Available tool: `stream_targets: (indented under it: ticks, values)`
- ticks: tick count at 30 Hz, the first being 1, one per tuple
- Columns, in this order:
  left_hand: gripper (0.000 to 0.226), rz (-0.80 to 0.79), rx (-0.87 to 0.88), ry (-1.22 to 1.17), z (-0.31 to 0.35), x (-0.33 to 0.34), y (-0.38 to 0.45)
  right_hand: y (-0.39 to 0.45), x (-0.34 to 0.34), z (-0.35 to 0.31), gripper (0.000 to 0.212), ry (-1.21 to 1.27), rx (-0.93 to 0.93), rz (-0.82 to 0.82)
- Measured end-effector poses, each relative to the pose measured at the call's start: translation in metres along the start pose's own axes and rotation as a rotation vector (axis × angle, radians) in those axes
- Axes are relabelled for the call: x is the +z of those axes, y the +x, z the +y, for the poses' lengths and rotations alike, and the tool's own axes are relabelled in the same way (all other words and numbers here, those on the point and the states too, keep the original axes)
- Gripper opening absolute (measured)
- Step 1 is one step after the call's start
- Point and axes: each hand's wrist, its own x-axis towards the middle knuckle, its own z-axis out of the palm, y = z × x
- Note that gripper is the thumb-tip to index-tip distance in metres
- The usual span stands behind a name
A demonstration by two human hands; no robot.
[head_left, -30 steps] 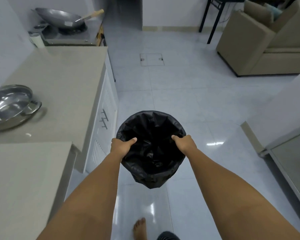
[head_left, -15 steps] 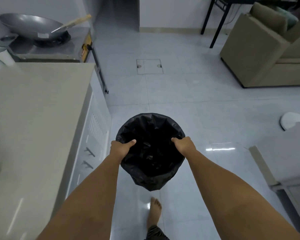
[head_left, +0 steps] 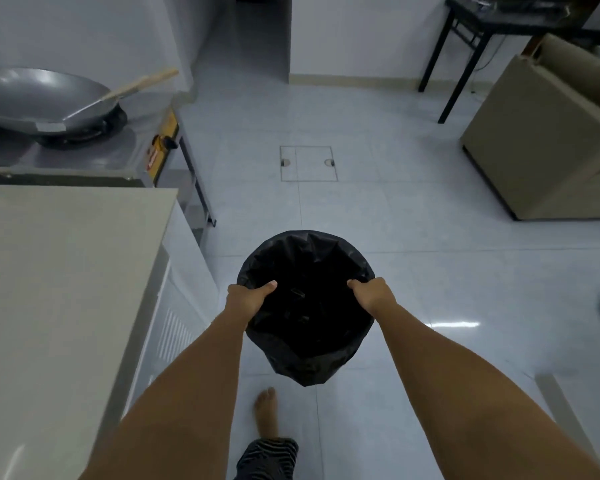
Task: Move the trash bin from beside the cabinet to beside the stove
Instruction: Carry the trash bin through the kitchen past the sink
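Left hand and right hand each clamp opposite sides of the trash bin rim, thumbs inside, so it hangs level and clear of the floor. Bin sits mid-aisle just past the desk; stove with wok is ahead-left, probably the drop spot beside it.
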Motion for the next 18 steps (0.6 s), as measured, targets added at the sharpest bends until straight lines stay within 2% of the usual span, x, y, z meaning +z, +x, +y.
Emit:
stream_targets:
  ticks: [2,7,11,15,18]
  values:
    - [0.142,-0.014,-0.009,0.014,0.028,-0.001,0.045,0.032,0.001,-0.033,0.079,0.015,0.004,0.009]
    - [0.146,-0.032,-0.011,0.018,0.104,-0.004,0.125,0.101,0.005,-0.106,0.077,0.035,0.008,0.017]
    - [0.115,-0.024,0.002,0.033,0.165,0.004,0.164,0.149,0.001,-0.151,0.079,0.052,0.014,0.027]
    - [0.116,-0.017,0.029,0.023,0.218,0.017,0.229,0.212,-0.007,-0.207,0.079,0.032,-0.009,0.045]
    - [0.117,-0.006,-0.012,0.023,0.252,0.033,0.272,0.260,-0.012,-0.241,0.080,0.007,0.005,0.038]
